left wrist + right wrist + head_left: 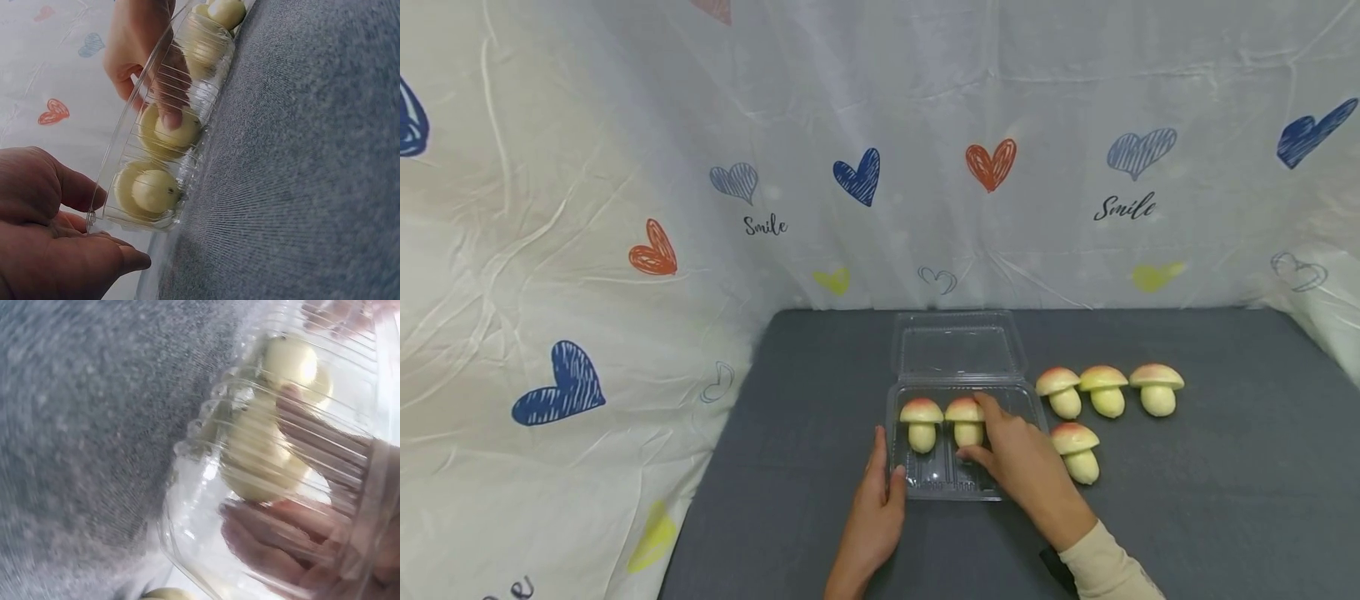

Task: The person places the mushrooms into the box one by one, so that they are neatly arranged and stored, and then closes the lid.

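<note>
A clear plastic clamshell box (955, 487) lies on the table with its lid (958, 350) folded back. Inside, at the left, sits a mushroom (921, 423) with a red-and-yellow cap and pale stem. A second mushroom (967, 423) stands beside it, and my right hand (1026, 458) grips this one between thumb and fingers. Through the ribbed wall, the right wrist view shows that thumb (312, 425) against the pale mushroom. My left hand (876, 508) holds the box at its front left corner, thumb and fingers on either side of the corner in the left wrist view.
Right of the box, three mushrooms (1103, 392) stand in a row on the dark grey tablecloth (1240, 483). Another mushroom (1077, 452) lies in front of them, close to my right hand. A white curtain (925, 83) printed with hearts hangs behind the table.
</note>
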### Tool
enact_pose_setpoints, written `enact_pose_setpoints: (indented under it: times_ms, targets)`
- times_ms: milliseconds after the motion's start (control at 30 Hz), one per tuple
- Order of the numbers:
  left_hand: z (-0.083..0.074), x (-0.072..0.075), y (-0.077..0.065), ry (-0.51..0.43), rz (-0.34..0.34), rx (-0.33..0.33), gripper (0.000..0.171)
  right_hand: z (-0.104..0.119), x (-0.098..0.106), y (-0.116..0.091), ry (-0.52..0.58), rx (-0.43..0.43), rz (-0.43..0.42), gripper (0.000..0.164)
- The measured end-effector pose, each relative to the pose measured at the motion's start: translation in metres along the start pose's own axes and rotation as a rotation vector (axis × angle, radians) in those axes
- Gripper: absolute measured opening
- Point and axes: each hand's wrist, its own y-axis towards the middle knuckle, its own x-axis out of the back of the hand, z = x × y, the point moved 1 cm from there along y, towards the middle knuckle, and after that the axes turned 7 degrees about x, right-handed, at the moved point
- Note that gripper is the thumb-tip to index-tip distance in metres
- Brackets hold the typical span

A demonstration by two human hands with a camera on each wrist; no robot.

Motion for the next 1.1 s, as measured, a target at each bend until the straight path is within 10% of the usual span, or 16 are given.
enact_pose_setpoints:
  times_ms: [567, 1100]
  targets:
    - [0.002, 0.0, 0.0, -0.004, -0.009, 0.0, 0.066, -0.005, 0.043, -0.019, 0.02, -0.03, -0.046, 0.06]
    - [0.0, 0.001, 0.001, -0.006, 0.0, 0.0, 0.068, -0.059, 0.076, -0.063, 0.033, -0.085, -0.078, 0.058]
